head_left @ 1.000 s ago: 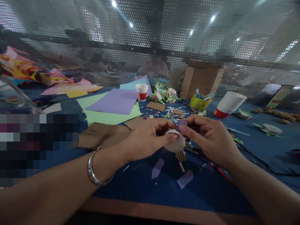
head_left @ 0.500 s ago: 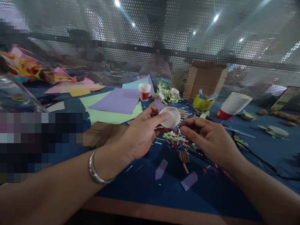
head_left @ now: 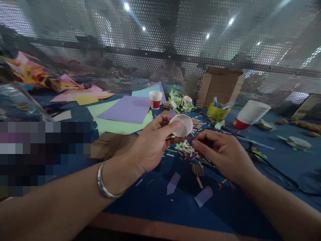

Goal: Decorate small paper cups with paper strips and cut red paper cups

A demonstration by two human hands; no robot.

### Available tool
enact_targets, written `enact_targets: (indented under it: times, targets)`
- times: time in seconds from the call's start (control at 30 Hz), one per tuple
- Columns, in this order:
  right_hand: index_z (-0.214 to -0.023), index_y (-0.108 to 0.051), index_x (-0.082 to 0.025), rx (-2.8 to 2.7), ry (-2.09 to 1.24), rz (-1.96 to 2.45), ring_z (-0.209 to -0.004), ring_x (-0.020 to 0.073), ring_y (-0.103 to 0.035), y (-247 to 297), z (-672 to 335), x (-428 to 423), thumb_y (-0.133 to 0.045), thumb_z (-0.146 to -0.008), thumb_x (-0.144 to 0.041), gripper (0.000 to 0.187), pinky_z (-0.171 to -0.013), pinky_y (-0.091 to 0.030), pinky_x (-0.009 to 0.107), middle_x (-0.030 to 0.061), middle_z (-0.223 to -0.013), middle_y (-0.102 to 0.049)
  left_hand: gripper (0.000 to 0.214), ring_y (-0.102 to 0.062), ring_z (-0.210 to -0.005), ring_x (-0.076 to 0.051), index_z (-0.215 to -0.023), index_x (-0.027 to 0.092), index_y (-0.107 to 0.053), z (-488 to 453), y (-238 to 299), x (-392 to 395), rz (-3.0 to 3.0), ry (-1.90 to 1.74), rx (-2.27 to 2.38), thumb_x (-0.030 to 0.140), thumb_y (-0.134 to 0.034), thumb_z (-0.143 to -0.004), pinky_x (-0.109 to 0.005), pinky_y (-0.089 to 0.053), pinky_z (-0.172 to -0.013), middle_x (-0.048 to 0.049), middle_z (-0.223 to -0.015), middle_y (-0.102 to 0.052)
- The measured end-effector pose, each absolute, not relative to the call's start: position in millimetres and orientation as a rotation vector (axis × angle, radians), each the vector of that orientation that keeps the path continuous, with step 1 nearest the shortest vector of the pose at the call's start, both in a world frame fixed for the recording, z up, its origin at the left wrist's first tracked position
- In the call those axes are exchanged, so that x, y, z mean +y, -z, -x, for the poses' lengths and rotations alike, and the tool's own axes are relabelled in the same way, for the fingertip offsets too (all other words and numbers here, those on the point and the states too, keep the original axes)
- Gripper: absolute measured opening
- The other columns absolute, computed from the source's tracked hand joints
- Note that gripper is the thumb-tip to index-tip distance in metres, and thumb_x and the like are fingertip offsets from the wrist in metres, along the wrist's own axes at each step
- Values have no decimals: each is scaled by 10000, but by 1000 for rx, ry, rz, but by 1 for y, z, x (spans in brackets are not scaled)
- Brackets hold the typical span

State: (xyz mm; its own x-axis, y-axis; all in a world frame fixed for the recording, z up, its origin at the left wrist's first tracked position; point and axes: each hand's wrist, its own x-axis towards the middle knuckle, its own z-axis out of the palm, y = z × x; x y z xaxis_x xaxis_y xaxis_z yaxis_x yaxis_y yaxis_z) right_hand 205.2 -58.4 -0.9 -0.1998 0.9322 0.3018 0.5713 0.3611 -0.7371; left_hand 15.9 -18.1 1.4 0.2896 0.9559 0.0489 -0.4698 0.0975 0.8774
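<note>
Two hands above the table: my left hand keeps its grip clasped on the shallow white cup, over paper scraps, its hollow newly turned toward me; my right hand now stands off the rim, so the left apparently bears it alone. Whether the right grip pinches the nearby purple tab, I cannot tell.

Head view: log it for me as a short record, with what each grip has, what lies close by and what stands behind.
Left grip: holds the white dish, open side toward the camera, thumb inside
Right grip: beside the dish, fingers curled; whether it pinches anything is unclear
Close by: scraps and two purple slips on the table
Behind, middle: upright cup
Behind, right: yellow pot, tilted cup stack
Behind, left: purple sheet over a green sheet
</note>
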Motion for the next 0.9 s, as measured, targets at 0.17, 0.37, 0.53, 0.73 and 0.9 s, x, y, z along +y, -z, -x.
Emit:
enact_targets:
  times: [0.17,0.37,0.53,0.73,0.9]
  targets:
    - [-891,-704,-211,-1882,-666,1295,-673,133,-570,1,-207,-58,-614,-968,-362,192,-608,-434,251,-9,-763,-690,332,-656,-845,-142,-945,165,-598,-16,-1,-22,-1028,-1119,653,236,-862,-757,-255,-548,-732,-25,-901,-721]
    - [-805,-668,-220,-1887,-641,1302,-614,121,-531,3,-207,-57,-620,-965,-396,243,-552,-405,247,-30,-679,-620,337,-659,-868,-133,-1011,160,-682,-16,3,-20,-1060,-1170,650,271,-873,-757,-242,-549,-758,-19,-923,-729]
    - [-885,-711,-222,-1873,-670,1295,-677,143,-609,5,-208,-57,-630,-955,-399,207,-601,-462,258,-4,-771,-714,300,-678,-958,-147,-1094,156,-719,-14,7,-18,-1258,-1170,662,344,-786,-870,-254,-572,-819,-58,-1067,-752]
    - [-921,-723,-237,-1852,-563,1284,-636,119,-583,1,-206,-61,-653,-965,-433,212,-562,-438,242,-24,-753,-685,332,-716,-876,-158,-1116,186,-608,-7,4,-18,-1521,-1258,776,340,-782,-879,-259,-583,-740,-33,-952,-746]
    - [-932,-708,-243,-1800,-506,1284,-666,120,-602,2,-208,-61,-631,-986,-469,244,-608,-466,248,-16,-805,-701,217,-705,-826,-132,-1077,215,-605,-4,3,-22,-1791,-1339,841,343,-715,-940,-227,-544,-670,-10,-939,-704]
